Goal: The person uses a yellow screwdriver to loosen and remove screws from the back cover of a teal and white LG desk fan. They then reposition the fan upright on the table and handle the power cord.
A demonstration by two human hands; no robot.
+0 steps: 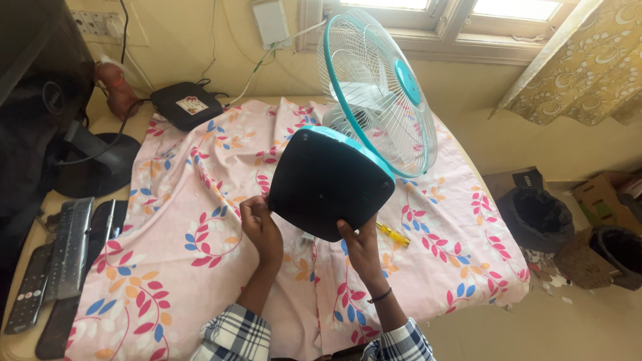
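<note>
Both hands tilt a teal-and-white table fan (374, 93) by its black square base (328, 182): left hand (261, 224) curled on its left edge, right hand (361, 244) pinching its lower corner, above the open floral pink cloth (187, 254).

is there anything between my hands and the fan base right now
Nothing visible. Both hands already grip the black fan base: the left hand at its left edge, the right hand at its lower edge.

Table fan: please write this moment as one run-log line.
table fan tipped on floral cloth | left hand and right hand grip black base | yellow screwdriver beside
</note>
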